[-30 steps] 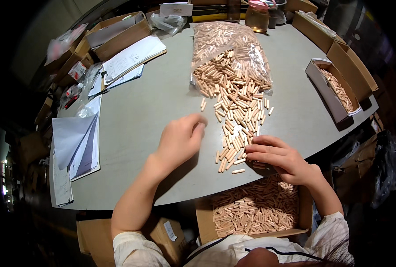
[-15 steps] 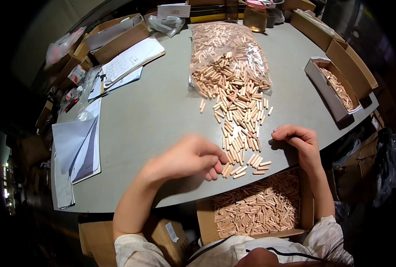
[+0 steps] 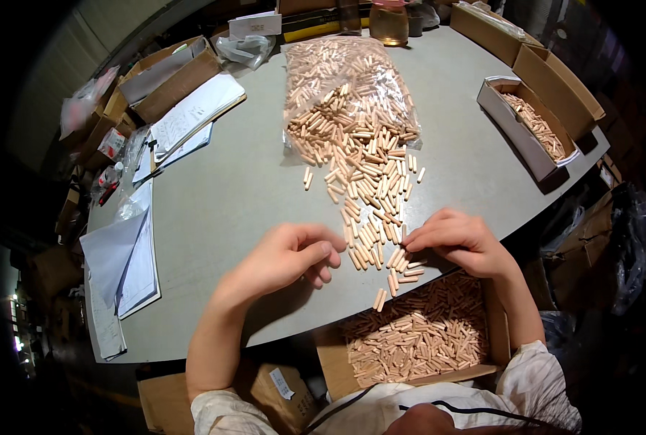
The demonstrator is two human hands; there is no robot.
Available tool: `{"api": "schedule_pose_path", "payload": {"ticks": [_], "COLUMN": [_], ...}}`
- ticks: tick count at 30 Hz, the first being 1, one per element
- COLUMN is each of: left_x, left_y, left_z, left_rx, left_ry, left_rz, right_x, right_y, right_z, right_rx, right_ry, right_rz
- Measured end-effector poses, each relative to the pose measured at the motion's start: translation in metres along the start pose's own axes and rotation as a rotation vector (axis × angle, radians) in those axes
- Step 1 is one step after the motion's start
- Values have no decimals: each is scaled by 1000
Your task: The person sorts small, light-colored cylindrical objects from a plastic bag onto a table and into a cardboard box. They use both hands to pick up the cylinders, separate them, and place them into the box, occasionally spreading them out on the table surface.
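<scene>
Dowels (image 3: 366, 170), loads of them, short pale wooden pegs, spread in a long heap from the near end of a clear plastic bag (image 3: 337, 61) on the far side of the table (image 3: 221, 188), thinning out to a loose scatter by the near edge. A couple lie right beside that edge, and below it a cardboard box (image 3: 334, 361) holds plenty more. There's another lot in a narrow box (image 3: 510, 136) over on the far right.

Handling-wise, we'd guess each one is super light, stiff and pretty hard to break, but round enough to roll away on us. Looks like dry wood, so probably not too slippery. We'd pinch a single one around the middle, or push a few along with the sides of our fingers.

As for the grip: our left hand (image 3: 286, 257) sits left of the scatter, loosely curled and partway open, with nothing visible in it. Its index fingertip is right beside the dowels, can't tell if it's actually touching. Our right hand (image 3: 459, 241) is on the other side, fingers bunched close together, tips down at the dowels. Whether one's pinched in there we honestly can't tell.
</scene>
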State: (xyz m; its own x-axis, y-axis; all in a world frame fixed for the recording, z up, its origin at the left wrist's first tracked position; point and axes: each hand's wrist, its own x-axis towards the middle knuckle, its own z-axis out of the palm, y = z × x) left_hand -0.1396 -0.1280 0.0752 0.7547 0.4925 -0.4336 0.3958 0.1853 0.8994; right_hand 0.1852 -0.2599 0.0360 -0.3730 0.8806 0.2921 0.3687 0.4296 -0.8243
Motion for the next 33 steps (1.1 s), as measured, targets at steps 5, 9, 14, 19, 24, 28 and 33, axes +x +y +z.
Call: {"api": "schedule_pose_path", "payload": {"ticks": [5, 9, 14, 19, 24, 28, 33], "left_x": [4, -3, -8, 11, 31, 25, 16], "left_y": [-2, 4, 1, -15, -37, -33, -37], "left_z": [17, 32, 41, 20, 25, 55, 62], "left_rx": [-86, -18, -81, -35, 843, 1160, 1164], "left_ry": [-36, -222, -419, 355, 503, 324, 234], "left_rz": [37, -25, 112, 467, 606, 661, 717], "right_x": [7, 8, -1, -7, 10, 15, 9], "right_y": [-6, 2, 6, 13, -2, -9, -2], "right_z": [0, -5, -10, -2, 16, 28, 14], "right_rx": [-27, 172, 577, 339, -293, -595, -303], "right_ry": [-215, -337, -194, 252, 119, -24, 97], "right_rz": [-97, -167, 6, 178, -80, -93, -119]}}
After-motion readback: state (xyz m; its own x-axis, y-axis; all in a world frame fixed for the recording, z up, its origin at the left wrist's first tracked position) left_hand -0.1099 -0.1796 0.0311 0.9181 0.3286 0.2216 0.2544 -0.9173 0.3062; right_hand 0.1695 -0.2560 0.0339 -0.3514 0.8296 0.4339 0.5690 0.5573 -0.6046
